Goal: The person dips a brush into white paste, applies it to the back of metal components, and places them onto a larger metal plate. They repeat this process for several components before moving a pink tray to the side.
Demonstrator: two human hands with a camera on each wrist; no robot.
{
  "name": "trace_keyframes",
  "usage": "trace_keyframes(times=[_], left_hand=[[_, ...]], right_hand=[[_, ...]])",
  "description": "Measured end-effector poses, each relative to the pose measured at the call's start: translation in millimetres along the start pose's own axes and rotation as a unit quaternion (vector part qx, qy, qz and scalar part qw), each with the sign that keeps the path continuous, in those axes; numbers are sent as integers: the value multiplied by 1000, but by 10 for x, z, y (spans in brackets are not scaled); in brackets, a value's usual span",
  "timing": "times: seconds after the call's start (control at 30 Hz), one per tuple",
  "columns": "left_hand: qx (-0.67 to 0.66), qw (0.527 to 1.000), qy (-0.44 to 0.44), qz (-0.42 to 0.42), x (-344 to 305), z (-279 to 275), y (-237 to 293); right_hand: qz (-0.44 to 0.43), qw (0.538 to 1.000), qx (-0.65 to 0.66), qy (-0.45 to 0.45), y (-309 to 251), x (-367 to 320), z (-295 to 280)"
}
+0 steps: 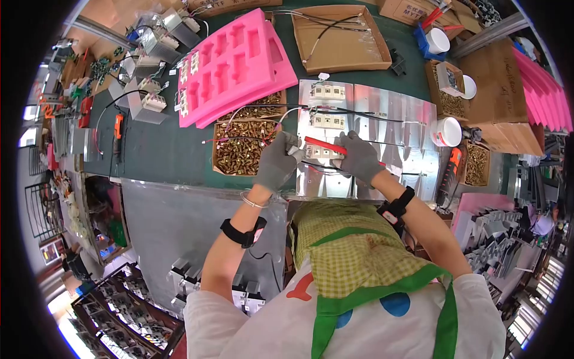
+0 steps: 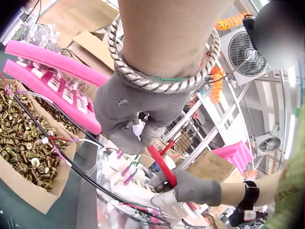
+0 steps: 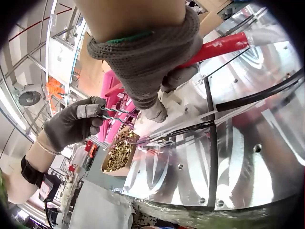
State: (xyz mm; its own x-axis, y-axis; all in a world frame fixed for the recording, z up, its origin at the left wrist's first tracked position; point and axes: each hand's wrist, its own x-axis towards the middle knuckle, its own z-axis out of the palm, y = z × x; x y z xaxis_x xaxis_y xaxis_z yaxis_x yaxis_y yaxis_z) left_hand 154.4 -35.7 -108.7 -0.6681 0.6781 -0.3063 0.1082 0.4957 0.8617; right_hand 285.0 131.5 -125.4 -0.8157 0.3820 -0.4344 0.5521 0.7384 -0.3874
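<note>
Both hands wear grey gloves. My left hand [image 1: 276,161] pinches twisted wires [image 3: 114,112] between thumb and fingers, at the left edge of a shiny metal plate [image 1: 412,154]. My right hand [image 1: 360,157] grips a red-handled tool [image 1: 324,144] whose working end I cannot tell. In the right wrist view its fingertips are right at a white block. White terminal blocks [image 1: 328,121] stand in a column on the plate, the nearest one partly hidden by the hands and tool. Black cables [image 1: 359,112] run across the plate.
Left of the plate sits a carton of brassy bolts [image 1: 242,146], with pink foam trays [image 1: 224,66] behind it. A shallow cardboard box [image 1: 341,42] lies at the back. On the right are an orange-and-black power driver [image 1: 449,173], a white cup [image 1: 446,131] and a box of screws [image 1: 476,164].
</note>
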Motion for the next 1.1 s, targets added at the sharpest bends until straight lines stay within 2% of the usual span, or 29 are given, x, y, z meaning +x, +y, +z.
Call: trace_keyframes(times=[0.1,0.2,0.3,0.4,0.43,0.47,0.53,0.57,0.6,0.63,0.67,0.7,0.73,0.77,0.83,0.93,0.97,1.1], left_hand=[[18,999,15,23,-2,13,-34],[46,999,6,-7,7,5,-27],[7,998,-66,-3,52,-61,-44],[1,998,-39,56,266,-541,115],[2,995,51,81,453,-808,138],[2,985,137,106,684,-1112,157],[177,917,340,110,1180,-1650,169],[265,875,381,137,1481,-1932,64],[339,846,381,158,1772,-2192,-67],[438,814,366,105,1943,-2333,12],[486,803,330,104,2275,-2567,-229],[505,811,292,37,2472,-2671,-306],[532,805,253,-70,2683,-2730,-361],[544,802,232,-89,2890,-2780,-462],[539,807,227,-83,3113,-2749,-620],[521,816,239,-77,3233,-2727,-793],[509,823,243,-71,3207,-2702,-833],[437,854,281,-40,3048,-2692,-997]], right_hand=[[-27,999,-14,27,37,-1,60],[-13,1000,-26,10,23,3,62],[2,999,-46,-14,-51,2,-9],[-9,1000,-22,-3,-95,-74,-147],[-4,999,-43,-1,-141,-123,-274],[-30,997,-40,62,-53,-159,-256],[-46,989,-15,138,-43,-287,-427],[-48,987,-18,150,-38,-344,-539],[-38,985,-22,166,0,-422,-642],[-24,981,4,194,44,-499,-719],[-32,971,6,238,106,-593,-800],[-12,969,13,246,144,-718,-916],[13,967,17,255,197,-864,-1040],[48,962,24,269,285,-1027,-1138],[125,950,23,286,449,-1393,-1299],[200,903,-5,381,831,-1885,-1377],[197,888,45,413,795,-2038,-1520],[213,793,31,570,1283,-2358,-1577]])
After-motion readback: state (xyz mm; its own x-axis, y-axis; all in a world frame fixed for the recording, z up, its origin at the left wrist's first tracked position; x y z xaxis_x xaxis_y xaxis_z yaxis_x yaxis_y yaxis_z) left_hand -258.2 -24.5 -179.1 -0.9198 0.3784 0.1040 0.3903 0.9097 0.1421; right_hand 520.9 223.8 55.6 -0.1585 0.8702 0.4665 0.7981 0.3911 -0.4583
